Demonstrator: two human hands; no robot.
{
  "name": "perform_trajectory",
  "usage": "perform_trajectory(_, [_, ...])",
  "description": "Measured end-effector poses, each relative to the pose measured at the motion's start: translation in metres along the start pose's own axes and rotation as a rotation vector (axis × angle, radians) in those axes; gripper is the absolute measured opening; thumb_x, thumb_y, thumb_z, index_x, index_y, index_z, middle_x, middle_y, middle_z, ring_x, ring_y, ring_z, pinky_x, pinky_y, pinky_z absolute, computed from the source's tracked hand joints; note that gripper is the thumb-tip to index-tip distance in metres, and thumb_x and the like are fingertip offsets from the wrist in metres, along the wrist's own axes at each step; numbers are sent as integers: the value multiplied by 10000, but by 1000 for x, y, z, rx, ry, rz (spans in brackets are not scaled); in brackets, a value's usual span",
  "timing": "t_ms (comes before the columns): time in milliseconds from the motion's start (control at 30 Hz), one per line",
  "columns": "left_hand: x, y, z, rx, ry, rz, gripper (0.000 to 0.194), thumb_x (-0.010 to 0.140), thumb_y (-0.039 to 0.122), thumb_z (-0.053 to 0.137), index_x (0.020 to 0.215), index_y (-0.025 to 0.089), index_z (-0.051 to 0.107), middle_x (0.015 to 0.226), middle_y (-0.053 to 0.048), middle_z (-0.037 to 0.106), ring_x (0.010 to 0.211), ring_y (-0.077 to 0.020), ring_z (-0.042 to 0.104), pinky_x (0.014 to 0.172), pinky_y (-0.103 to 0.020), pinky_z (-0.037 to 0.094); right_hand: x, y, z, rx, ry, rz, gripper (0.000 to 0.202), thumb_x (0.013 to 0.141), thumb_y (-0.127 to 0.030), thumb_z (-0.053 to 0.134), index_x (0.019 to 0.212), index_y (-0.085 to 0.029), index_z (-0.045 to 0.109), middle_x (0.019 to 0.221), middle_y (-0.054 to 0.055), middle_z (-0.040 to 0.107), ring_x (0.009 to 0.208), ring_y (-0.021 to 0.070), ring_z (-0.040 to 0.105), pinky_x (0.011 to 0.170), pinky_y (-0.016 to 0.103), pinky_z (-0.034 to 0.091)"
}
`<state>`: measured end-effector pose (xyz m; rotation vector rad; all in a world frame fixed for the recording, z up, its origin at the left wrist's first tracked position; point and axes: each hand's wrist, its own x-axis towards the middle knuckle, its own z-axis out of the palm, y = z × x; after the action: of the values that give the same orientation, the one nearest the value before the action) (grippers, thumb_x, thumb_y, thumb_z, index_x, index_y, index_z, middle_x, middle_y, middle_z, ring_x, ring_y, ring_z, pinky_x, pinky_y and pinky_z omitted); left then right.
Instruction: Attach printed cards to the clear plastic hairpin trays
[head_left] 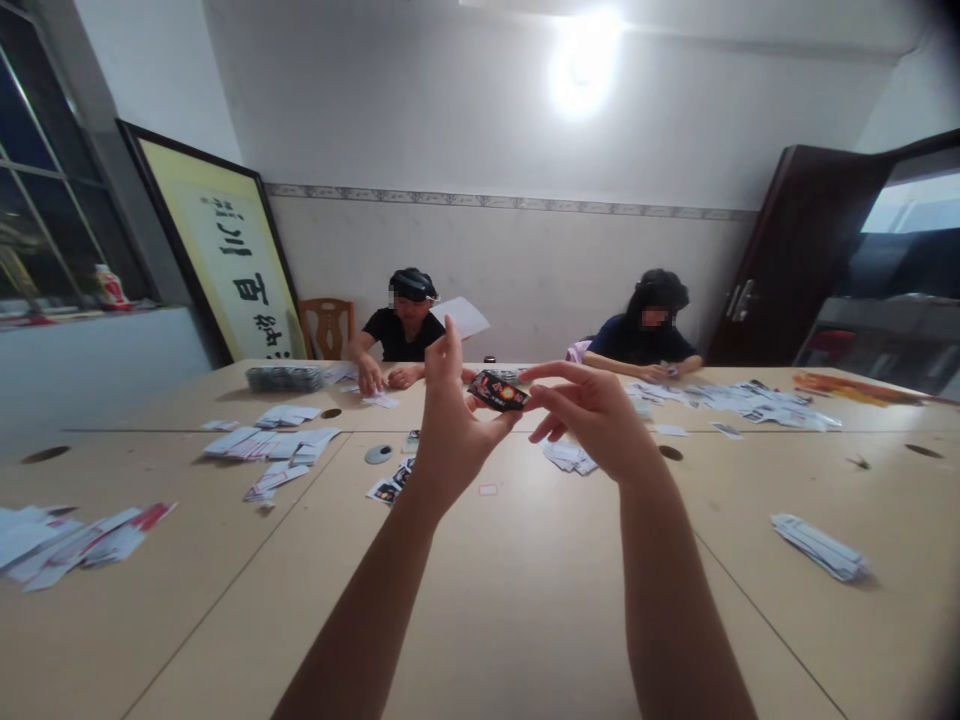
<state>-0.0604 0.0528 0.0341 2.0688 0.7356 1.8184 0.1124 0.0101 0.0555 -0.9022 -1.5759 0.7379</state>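
Both my hands are raised over the middle of the table. My left hand (459,425) has a small black card (498,392), printed in red, orange and white, at its thumb and fingers. A white sheet of paper (463,318) sticks up behind the upper fingers of that hand; how it is held is hidden. My right hand (581,405) pinches at the card's right end with thumb and index finger, its other fingers curled below. Dark printed cards (388,488) lie on the table beyond my left forearm.
Loose white paper pieces (262,442) lie at left, with more slips (82,540) nearer. A paper bundle (819,546) lies at right. Two people (409,320) sit across the table (525,620), among paper piles (742,402). Cable holes (670,453) pierce the tabletop.
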Motion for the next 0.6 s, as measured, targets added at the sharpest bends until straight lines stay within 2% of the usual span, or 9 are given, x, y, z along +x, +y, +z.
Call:
perform_trajectory(167, [-1, 2, 0, 32, -52, -48, 1211, 665, 168, 869, 1617, 393, 155, 1518, -127, 328, 1057, -225, 535, 814, -341, 600, -1, 0, -1, -116, 21, -17, 299, 883, -458, 678, 1013, -192, 710, 685, 3, 729, 536, 145, 694, 518, 263, 547])
perform_trajectory(367, [-1, 6, 3, 70, -121, -97, 1172, 693, 296, 886, 1617, 355, 168, 1611, -184, 181, 983, -220, 555, 863, -449, 590, -1, 2, -4, -286, -24, 17, 283, 898, -478, 650, 990, -213, 684, 695, 13, 742, 568, 176, 709, 516, 285, 510])
perform_trajectory(500, [-1, 6, 0, 106, -119, -67, 1189, 680, 211, 864, 1618, 382, 154, 1583, -156, 236, 989, -212, 553, 865, -426, 591, -1, 5, -7, -319, 7, 10, 296, 900, -501, 647, 953, -211, 682, 763, 34, 754, 614, 185, 723, 533, 297, 532])
perform_trajectory(600, [-3, 11, -1, 89, -229, -62, 1174, 669, 174, 853, 1613, 393, 190, 1523, -133, 321, 1010, -222, 559, 824, -392, 607, 1, 6, -11, -275, 94, -2, 344, 896, -531, 651, 1010, -207, 672, 791, 42, 754, 604, 179, 725, 545, 299, 548])
